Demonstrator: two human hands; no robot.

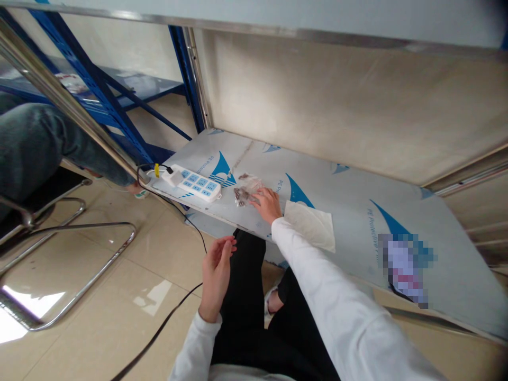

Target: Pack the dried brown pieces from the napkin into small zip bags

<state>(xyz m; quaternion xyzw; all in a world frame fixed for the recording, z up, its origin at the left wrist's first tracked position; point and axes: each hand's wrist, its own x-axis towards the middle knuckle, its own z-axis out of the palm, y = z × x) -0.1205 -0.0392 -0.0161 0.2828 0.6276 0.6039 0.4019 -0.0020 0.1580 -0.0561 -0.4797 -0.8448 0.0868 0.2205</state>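
On the low shelf lies a small clear plastic bag (243, 194) with dark brown bits in it; what they are is too small to tell. My right hand (268, 205) reaches over the shelf with its fingers closed on the near side of this bag. A white cloth or paper sheet (311, 225) lies flat just right of my right wrist. My left hand (216, 267) is held above my lap, in front of the shelf edge, thumb and fingertips pressed together. Whatever may be between those fingertips is hidden.
A white power strip (200, 186) with a plugged-in adapter (172, 176) sits on the shelf's left. A black cable (170, 320) hangs across the floor. A blurred-out object (407, 270) lies on the right. The upper shelf (278, 21) overhangs. Another person's leg (35, 137) and a chair (119, 227) are left.
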